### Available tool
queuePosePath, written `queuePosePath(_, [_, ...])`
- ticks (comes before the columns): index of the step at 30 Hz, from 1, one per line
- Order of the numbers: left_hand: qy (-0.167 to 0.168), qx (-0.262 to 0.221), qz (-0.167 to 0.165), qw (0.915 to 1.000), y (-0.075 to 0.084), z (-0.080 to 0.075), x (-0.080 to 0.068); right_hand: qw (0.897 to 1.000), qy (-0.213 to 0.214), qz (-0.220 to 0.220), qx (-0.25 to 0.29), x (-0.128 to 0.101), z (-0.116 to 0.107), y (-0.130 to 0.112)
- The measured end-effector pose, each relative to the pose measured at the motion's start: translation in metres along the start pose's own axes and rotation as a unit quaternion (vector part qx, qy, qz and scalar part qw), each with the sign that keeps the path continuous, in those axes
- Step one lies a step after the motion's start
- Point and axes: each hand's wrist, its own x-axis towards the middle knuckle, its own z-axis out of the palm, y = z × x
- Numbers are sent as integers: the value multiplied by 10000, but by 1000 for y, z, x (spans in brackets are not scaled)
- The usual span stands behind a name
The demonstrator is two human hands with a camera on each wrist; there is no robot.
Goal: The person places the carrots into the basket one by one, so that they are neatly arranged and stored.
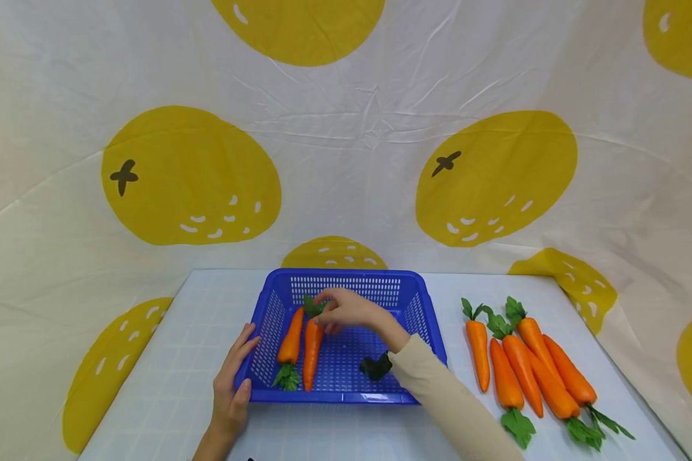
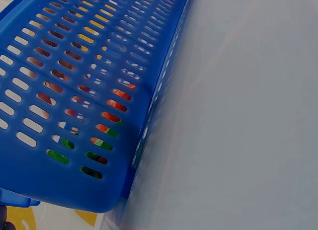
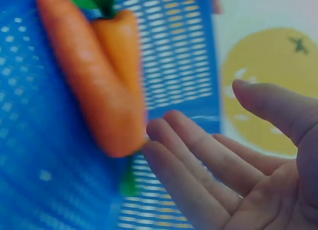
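No text, label, brand, number or sign can be read in any of the views.

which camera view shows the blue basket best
The head view: it takes in the blue basket from above, with most of its rim and floor, though the right sleeve crosses one corner. The left wrist view shows mainly slotted wall up close; the right wrist view, a blurred part of its inside.

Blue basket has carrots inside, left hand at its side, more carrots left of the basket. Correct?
No: the other carrots lie right of the blue basket, per the head view. Carrots inside, left hand at its side: correct.
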Motion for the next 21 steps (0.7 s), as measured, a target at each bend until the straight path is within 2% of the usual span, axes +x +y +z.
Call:
queuePosePath(9, [32,-21,144,9999,-2,-2,1,9984,427,-376,-24,-34,-16,-42])
queuePosePath(17, [34,-203,322,9993,-3,0,4,9894,1116,-913,-192,-90,-34,-70])
queuePosePath(21, [46,-137,226,9996,-3,-1,2,9829,1504,-1060,-41,-117,-41,-74])
